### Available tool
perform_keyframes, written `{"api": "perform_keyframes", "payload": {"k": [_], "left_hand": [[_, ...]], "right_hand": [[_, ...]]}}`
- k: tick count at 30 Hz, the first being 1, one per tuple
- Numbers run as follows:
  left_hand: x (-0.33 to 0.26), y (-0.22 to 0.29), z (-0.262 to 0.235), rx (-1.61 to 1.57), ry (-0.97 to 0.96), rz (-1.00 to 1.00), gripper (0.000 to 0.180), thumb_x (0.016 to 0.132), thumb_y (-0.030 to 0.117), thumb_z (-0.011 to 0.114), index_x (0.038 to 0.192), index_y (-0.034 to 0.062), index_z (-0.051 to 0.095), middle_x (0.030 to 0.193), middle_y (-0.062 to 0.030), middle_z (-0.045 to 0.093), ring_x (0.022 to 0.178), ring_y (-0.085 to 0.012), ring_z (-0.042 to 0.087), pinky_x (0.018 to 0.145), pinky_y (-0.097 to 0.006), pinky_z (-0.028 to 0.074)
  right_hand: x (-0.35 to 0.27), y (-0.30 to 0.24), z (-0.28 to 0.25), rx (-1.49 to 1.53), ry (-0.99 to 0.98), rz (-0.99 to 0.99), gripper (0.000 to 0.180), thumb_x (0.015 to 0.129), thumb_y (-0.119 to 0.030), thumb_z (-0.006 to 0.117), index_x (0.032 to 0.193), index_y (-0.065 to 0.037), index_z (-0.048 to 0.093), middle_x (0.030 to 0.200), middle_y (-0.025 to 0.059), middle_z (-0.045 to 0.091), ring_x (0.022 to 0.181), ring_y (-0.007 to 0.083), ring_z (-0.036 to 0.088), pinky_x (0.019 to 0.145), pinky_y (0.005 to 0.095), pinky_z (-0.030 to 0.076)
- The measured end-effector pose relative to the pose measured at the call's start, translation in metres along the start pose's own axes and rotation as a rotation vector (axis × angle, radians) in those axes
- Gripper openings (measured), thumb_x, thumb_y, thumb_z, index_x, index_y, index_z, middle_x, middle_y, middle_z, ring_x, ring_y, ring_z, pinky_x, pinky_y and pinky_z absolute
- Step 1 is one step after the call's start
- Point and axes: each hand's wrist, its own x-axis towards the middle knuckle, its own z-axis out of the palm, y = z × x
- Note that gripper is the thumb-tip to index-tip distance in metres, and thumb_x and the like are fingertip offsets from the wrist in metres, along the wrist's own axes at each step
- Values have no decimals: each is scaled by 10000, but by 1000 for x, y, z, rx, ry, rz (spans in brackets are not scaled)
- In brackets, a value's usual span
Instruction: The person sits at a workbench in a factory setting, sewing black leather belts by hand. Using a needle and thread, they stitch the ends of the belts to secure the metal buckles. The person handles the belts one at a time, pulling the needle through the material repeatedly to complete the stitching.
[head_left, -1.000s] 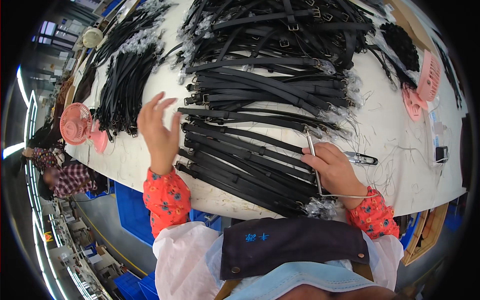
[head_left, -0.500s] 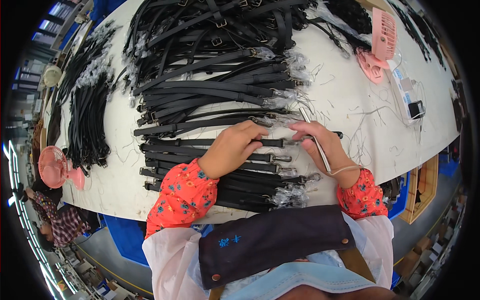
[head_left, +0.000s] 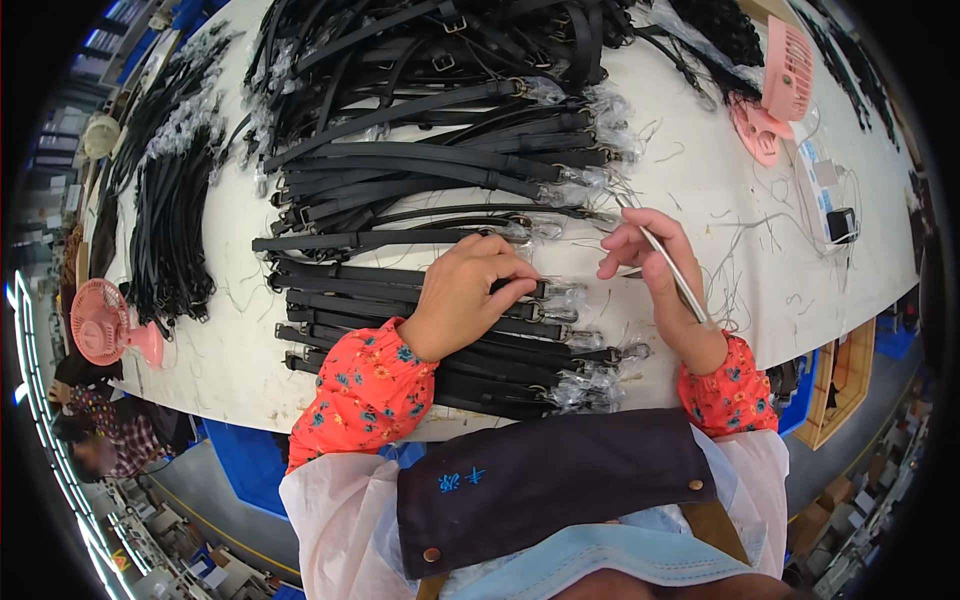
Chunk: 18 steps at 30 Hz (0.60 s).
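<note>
Leaned farther right than half a second ago with the slim metal tool (head_left: 672, 270) in the right hand (head_left: 672, 305), and spread the fingers wider. Carrying that tool along the crook of the thumb, fingers half open and touching no strap, as far as can be seen. With the left hand (head_left: 465, 300), lying over the right part of the near black straps (head_left: 380, 277), thumb and index finger curled nearly together; cannot tell whether pinching one. Laid on the near side of the white table (head_left: 790, 290), under the left hand and left of the right hand, so nearer to the left. Running lengthwise left to right, sloping slightly nearer toward the right. Pointing right with plastic-wrapped ends (head_left: 580, 390). Bordered on the far side by another strap bundle (head_left: 420, 175), roughly parallel
</note>
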Motion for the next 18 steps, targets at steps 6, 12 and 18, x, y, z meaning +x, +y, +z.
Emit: {"api": "perform_keyframes", "payload": {"k": [6, 12, 18], "left_hand": [[0, 5, 1, -153, 0, -144, 82, 918, 106, 728, 949, 30, 727, 822, -63, 645, 681, -175, 590, 608, -298, 470], [-2, -2, -12, -319, -60, -247, 87, 942, 94, 705, 960, 9, 705, 820, -41, 640, 658, -107, 576, 588, -281, 458], [-4, -4, -20, -411, -156, -243, 81, 942, 80, 703, 958, 3, 683, 871, -35, 641, 717, -111, 583, 661, -272, 483]], "right_hand": [[7, -11, 12, 352, -34, 233, 428, 1115, -382, 434, 1299, -1, 502, 862, 112, 676, 754, 183, 685, 963, 413, 526], [3, 1, 27, 312, -171, 433, 351, 1111, -301, 477, 1167, 15, 620, 756, 65, 664, 665, 119, 654, 672, 275, 547], [1, 8, 33, 277, -162, 411, 320, 1100, -280, 515, 1199, 2, 630, 791, 37, 645, 669, 96, 634, 632, 241, 532]]}}
